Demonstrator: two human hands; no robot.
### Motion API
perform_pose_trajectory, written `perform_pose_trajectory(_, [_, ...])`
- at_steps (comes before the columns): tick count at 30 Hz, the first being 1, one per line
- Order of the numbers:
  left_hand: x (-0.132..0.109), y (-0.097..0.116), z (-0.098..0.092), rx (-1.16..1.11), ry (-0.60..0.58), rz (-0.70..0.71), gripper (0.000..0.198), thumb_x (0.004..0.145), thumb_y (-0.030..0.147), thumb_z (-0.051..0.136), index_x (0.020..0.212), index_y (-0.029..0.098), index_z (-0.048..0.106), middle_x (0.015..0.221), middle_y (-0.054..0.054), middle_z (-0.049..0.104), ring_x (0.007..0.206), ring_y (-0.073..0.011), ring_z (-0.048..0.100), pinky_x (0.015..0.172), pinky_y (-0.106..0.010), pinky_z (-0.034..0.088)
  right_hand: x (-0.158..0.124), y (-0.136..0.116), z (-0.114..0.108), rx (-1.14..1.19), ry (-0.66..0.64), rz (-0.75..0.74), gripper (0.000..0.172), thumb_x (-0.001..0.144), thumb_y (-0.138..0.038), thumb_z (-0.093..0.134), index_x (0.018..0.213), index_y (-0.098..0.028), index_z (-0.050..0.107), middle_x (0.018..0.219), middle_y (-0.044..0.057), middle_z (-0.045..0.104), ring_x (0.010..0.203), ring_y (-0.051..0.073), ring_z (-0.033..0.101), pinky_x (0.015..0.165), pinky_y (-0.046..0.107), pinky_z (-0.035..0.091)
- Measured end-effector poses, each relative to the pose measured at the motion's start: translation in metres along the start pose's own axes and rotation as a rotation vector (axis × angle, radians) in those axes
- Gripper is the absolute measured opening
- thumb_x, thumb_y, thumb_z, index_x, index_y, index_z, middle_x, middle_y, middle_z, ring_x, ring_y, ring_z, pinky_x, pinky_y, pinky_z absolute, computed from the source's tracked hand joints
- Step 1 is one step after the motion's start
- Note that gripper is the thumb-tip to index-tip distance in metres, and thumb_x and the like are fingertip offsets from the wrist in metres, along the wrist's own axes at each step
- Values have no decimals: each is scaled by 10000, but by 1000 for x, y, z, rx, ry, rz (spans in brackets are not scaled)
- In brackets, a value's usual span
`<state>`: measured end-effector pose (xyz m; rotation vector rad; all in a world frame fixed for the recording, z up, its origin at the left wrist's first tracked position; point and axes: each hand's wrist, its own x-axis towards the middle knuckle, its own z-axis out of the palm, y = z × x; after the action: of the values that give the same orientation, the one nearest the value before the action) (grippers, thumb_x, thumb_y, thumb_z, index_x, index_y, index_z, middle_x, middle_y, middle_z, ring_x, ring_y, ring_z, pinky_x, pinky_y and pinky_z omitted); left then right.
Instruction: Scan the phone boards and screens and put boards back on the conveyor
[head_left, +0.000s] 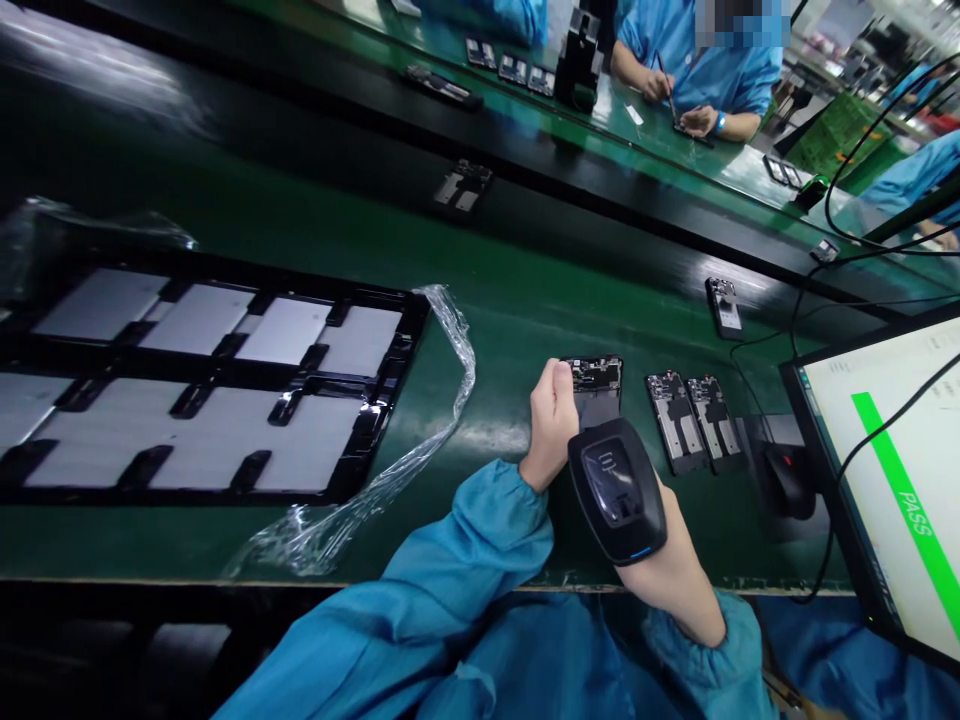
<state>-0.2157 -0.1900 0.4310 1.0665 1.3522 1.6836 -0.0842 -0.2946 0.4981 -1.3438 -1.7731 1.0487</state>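
My left hand (553,420) is closed on the left edge of an opened phone (598,375), whose circuit board shows at its top end. The phone's lower part is hidden behind a black handheld barcode scanner (616,490). My right hand (652,565) is under the scanner's head and seems wrapped round its handle; most of the fingers are hidden. The scanner's head covers the space just below the phone. Two more opened phones (677,422) lie side by side on the green bench, right of my hands.
A black tray (225,370) with pale flat pieces and loose clear plastic wrap (450,400) lies left. Right are a mouse (787,480) and a monitor (900,480) showing PASS, with cables hanging across. Phones lie on the black conveyor (600,220); a co-worker (705,70) sits beyond.
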Motion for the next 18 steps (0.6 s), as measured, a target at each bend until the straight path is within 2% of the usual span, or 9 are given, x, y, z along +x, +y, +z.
perform_pose_trajectory(2, [-2,-1,2,35,71,-19,402,1011,503,382,743,206,424,644,31,441,593,-116,440,575,-248,353,5,-10,3,10,-37,-29,489,683,-77,623,1145,-229,581,929,30,715,761,219,690,639,297,546])
perform_pose_trajectory(5, [-4,-1,5,36,137,-48,347,1003,459,420,759,212,427,640,38,439,579,-115,425,562,-252,332,13,-19,7,-24,-32,-40,472,693,-97,634,1143,-232,597,890,27,720,750,230,698,630,300,556])
perform_pose_trajectory(12, [-2,12,1,4,72,-68,371,1028,437,358,733,214,386,650,29,415,604,-119,413,581,-255,326,6,-13,3,-95,88,-32,426,684,-69,683,1063,-252,619,919,16,756,805,263,742,639,297,593])
perform_pose_trajectory(18, [-3,5,5,-35,112,-9,448,1008,562,358,731,211,391,654,34,411,603,-114,409,573,-248,320,4,-17,3,-24,27,-4,479,671,-58,694,1098,-266,632,976,15,762,881,277,750,714,315,608])
